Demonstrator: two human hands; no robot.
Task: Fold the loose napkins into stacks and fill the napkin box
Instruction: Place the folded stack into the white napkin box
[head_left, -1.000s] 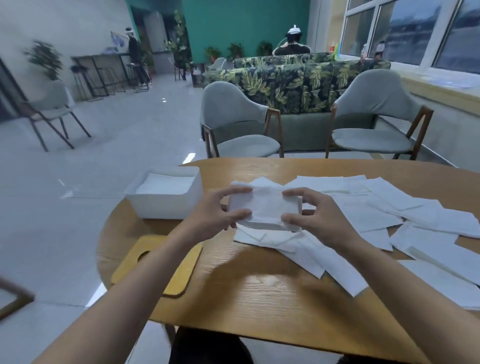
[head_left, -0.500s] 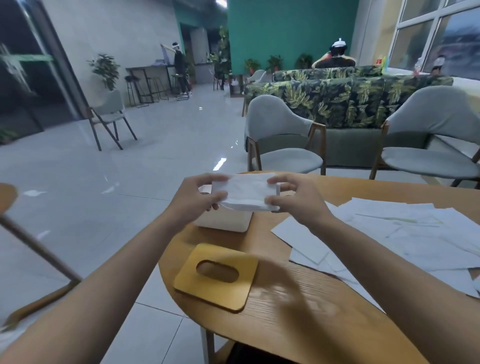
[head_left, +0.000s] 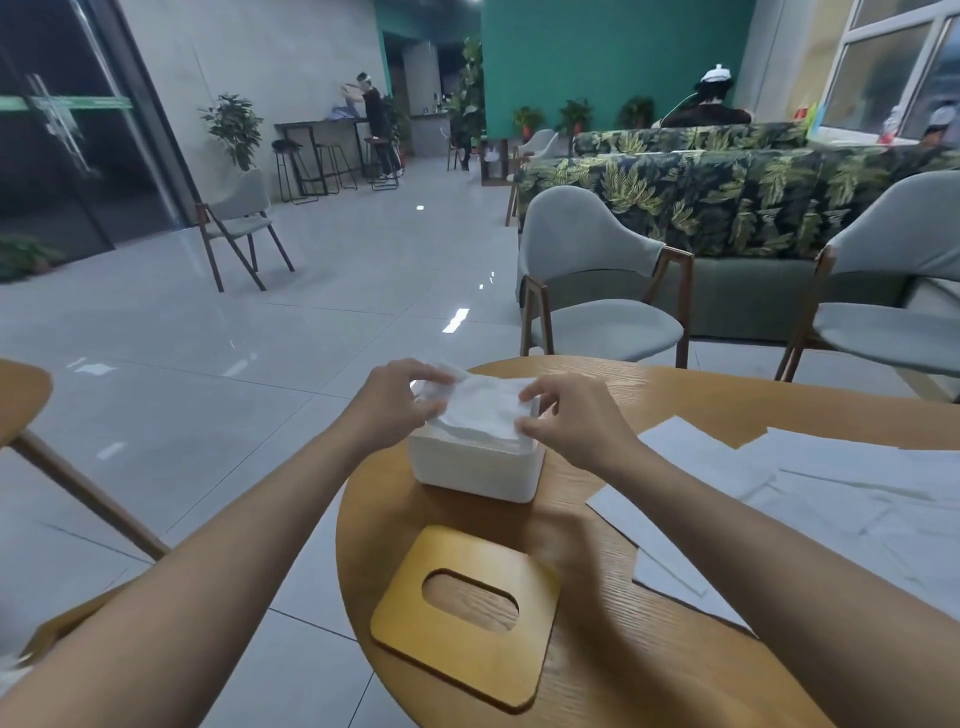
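Head view caught the stack (head_left: 480, 402) at the mouth of the box (head_left: 472, 467). A second before, it had been held up over the loose napkins (head_left: 831, 499) at mid-table, with the box well off to the left. Half a second before, it was in the air just above the box. Now it sat low across the open top, its underside seemingly at or just inside the rim. Its top was rumpled and stood proud of the walls.

For the task this looked like one folded stack being delivered. The carry was done and the seating was in hand. Whether it had settled fully inside I could not tell, since the hands covered both ends.

The left hand (head_left: 395, 408) pinched the left end, with curled fingers over the top and the thumb below or behind. The right hand (head_left: 571, 415) pinched the right end the same way, with thumb and forefinger closed on the near corner and the other fingers bent above the far edge. Neither hand had let go, and both were closed about as far as the paper allowed.

Much was left. Many loose napkins lay spread over the right of the table (head_left: 649, 649), flat and unfolded. The lid (head_left: 462, 613) lay off the box, near the table's front edge, slot upward.
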